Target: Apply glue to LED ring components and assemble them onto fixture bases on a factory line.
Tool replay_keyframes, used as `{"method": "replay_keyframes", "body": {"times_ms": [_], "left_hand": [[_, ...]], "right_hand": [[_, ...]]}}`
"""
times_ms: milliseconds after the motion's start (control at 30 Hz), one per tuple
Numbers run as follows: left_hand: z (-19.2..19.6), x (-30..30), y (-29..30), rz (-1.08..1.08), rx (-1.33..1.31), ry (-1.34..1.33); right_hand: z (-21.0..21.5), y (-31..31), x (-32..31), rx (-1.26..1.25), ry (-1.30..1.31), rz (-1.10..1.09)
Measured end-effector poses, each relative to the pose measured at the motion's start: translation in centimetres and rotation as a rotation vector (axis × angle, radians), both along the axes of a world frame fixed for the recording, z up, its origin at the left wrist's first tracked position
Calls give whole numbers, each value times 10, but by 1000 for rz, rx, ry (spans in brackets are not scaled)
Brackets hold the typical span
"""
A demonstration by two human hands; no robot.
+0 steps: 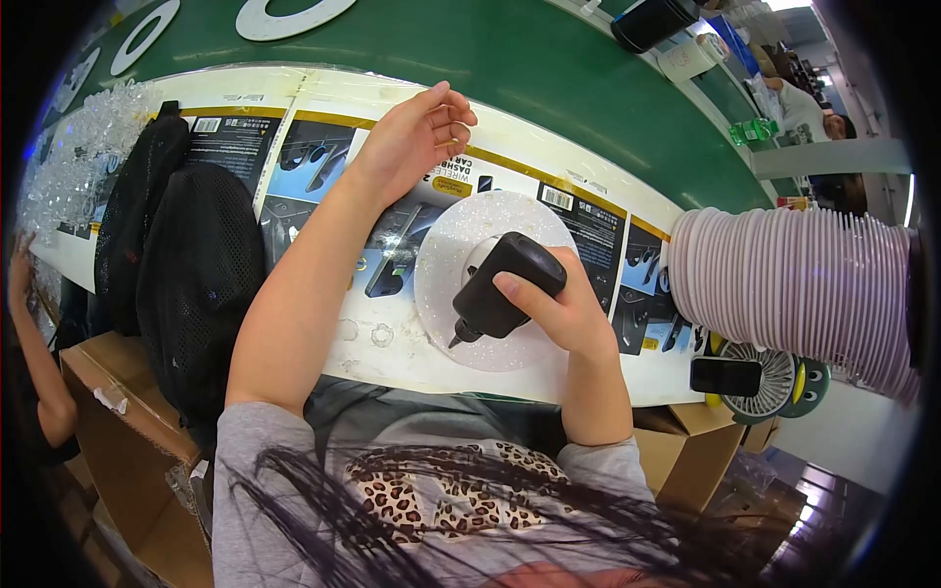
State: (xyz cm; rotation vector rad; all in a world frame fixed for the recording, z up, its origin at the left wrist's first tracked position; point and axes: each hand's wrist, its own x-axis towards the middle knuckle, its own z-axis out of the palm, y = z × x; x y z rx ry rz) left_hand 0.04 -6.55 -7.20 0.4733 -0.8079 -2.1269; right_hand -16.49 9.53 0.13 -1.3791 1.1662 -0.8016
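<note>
My right hand point(559, 309) grips a black glue gun point(500, 286), its nozzle pointing down at the lower left part of a glittery white ring-shaped disc point(461, 240) lying on the table. My left hand point(417, 137) hovers above the table's far side, fingers loosely curled and holding nothing I can make out. It does not touch the disc.
The table is covered with printed cardboard sheets point(314, 167). A long stack of pale pink rings point(794, 289) lies at the right, with a small fan point(769, 377) and a phone point(725, 375) below it. Black mesh bags point(191, 274) and clear crystals point(83, 147) sit left. Cardboard boxes point(118, 431) stand below.
</note>
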Motion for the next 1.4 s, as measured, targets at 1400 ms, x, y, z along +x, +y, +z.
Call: {"method": "replay_keyframes", "body": {"times_ms": [1400], "left_hand": [[-1, 0, 0, -3, -2, 23]], "right_hand": [[6, -5, -23, 135, -71, -138]]}}
